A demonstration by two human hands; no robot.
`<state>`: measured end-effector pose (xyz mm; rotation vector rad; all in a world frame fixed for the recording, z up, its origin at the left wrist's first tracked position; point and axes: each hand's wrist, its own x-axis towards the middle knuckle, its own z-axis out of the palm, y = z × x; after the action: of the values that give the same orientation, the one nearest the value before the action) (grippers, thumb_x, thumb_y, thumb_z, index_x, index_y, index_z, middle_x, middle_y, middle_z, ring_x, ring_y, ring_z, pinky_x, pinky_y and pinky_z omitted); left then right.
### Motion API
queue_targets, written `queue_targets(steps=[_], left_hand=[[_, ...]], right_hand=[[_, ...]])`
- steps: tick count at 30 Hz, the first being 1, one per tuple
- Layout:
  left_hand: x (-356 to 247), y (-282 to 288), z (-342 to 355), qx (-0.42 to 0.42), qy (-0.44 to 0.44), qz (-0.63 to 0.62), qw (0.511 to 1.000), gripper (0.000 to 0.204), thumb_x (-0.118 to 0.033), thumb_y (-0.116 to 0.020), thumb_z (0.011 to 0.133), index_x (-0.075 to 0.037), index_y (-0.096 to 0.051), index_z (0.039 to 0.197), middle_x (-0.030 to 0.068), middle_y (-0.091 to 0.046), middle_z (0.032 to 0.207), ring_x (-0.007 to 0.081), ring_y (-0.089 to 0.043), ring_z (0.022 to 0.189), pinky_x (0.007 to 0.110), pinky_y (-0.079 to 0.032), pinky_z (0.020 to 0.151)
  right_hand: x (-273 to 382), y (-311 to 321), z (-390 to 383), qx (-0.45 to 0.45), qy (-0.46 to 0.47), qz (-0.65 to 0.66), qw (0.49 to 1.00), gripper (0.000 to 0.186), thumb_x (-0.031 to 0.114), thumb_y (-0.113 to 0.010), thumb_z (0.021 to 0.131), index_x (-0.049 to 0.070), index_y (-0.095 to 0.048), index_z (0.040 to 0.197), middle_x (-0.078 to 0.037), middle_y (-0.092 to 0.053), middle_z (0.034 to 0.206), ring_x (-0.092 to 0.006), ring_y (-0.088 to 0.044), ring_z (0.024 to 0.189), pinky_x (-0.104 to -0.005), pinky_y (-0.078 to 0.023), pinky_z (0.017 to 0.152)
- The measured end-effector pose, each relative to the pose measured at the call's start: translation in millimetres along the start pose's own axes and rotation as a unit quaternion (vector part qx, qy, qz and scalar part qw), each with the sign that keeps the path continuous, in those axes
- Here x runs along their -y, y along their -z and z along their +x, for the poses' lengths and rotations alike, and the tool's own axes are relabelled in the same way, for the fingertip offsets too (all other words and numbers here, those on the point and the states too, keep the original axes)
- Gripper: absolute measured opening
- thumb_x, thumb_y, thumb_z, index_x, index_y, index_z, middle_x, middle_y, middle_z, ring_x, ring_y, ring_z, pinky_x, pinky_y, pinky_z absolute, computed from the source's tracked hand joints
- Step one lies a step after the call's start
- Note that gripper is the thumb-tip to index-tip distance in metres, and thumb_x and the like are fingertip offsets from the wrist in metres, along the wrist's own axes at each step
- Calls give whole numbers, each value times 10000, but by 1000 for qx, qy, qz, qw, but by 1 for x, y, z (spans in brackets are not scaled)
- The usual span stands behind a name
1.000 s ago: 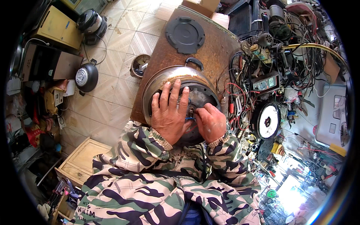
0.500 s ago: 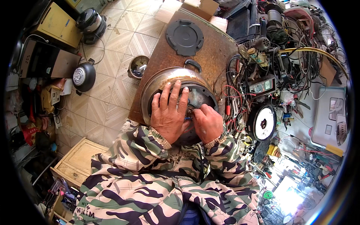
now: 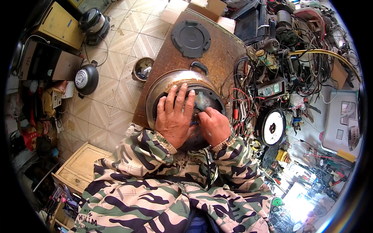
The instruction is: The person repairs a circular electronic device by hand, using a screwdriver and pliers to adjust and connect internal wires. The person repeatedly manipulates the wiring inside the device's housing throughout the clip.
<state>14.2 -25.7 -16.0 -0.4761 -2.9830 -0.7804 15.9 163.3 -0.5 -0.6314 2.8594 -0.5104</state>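
Observation:
A round metal appliance housing [image 3: 168,79], worn and rust-stained, rests open side up on the brown worktable. It looks like the body of an electric cooker, with a black handle [image 3: 199,67] at its far side. My left hand [image 3: 175,116] lies spread over the left part of the housing, fingertips at the far rim. Inside the opening, close beside it, my right hand [image 3: 213,126] is closed, its fingers bent down toward the middle. What those fingers grip is hidden. A bit of blue wire shows between the hands. Farther off lies a black round plastic cover [image 3: 191,39].
Tangled cables, a multimeter [image 3: 271,90] and a white round plate [image 3: 273,127] crowd the right side. Left of the table are a small bucket [image 3: 143,69], a dark pan [image 3: 87,79] on the tiled floor and an open wooden drawer [image 3: 83,165]. Cardboard boxes [image 3: 210,7] stand behind.
My right hand has shifted very slightly inside the housing, its fingers still bent. The left hand stays in the same place.

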Motion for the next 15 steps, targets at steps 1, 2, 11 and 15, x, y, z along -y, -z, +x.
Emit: queue_targets(steps=[1,2,11,15], left_hand=[[0,0,0,-3,-2,-5,1000,1159,-425,-983,662,-100,-446,1636,169,-382,1725,401,-381,1569,598,-342,1212],[-1,-1,0,-5,-3,-5,1000,1157,-422,-982,663,-100,-445,1636,169,-383,1725,401,-383,1568,596,-343,1213],[-1,0,0,6,5,10,1000,1104,-471,-933,701,-120,-455,1632,132,-380,1737,366,-379,1573,565,-347,1222],[-1,-1,0,1,5,3,1000,1098,-462,-934,704,-123,-454,1632,127,-383,1734,364,-380,1572,564,-347,1221]], right_hand=[[1,1,1,-1,6,-8,1000,111,54,-702,850,51,-673,957,-121,-621,937,-342,-681,919,-460,-578,766],[2,3,2,-2,13,-16,1000,111,52,-698,840,51,-669,947,-122,-619,933,-341,-679,914,-460,-577,764],[-1,10,7,10,67,-48,997,106,71,-696,810,53,-642,899,-120,-593,920,-339,-653,886,-454,-565,755],[1,14,9,17,75,-33,996,120,91,-706,799,54,-644,895,-117,-600,921,-339,-657,880,-453,-568,749]])
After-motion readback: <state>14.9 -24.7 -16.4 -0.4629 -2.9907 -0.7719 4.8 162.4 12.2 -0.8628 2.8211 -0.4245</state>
